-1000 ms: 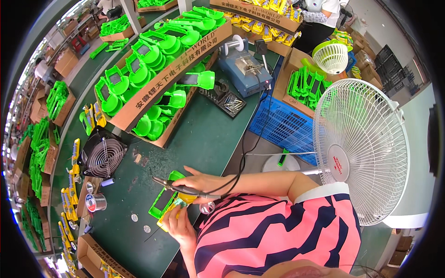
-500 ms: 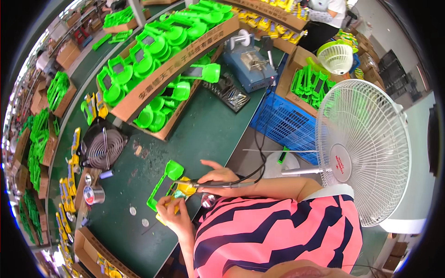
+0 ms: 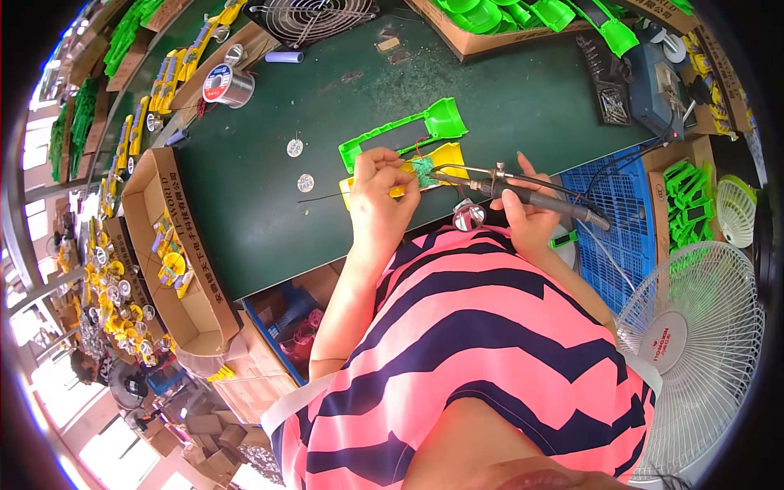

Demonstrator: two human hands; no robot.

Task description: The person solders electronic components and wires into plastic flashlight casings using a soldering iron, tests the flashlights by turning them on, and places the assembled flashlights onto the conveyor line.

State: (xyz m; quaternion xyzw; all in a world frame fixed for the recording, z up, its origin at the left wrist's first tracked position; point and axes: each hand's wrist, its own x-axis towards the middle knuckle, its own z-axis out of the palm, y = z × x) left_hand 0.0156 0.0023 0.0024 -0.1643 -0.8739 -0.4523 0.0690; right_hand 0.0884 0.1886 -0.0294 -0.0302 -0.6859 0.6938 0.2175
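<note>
My right hand (image 3: 529, 214) grips a soldering iron (image 3: 545, 202) with a thin metal tube along it. The iron's tip points at a small green circuit board (image 3: 424, 167) in a yellow plastic housing (image 3: 450, 155). Over the housing's left part, my left hand (image 3: 380, 196) is closed in a pinch; what its fingertips hold is hidden. A thin dark wire (image 3: 320, 198) sticks out to the left of that hand. Just beyond lies a green plastic housing (image 3: 445, 120) with a rectangular opening. A shiny reflector cup (image 3: 469, 216) sits near the table edge, below the iron.
Two small round discs (image 3: 295, 148) lie left of my hands. A solder spool (image 3: 229, 86) and a fan grille (image 3: 314, 16) stand farther off. At the left is a cardboard box (image 3: 184, 278) with yellow parts; at the right, a blue crate (image 3: 612, 220) and a standing fan (image 3: 694, 351).
The whole view has turned and shifted, with the work now nearer the middle. Both hands stay at the yellow housing, the right one still on the soldering iron.
</note>
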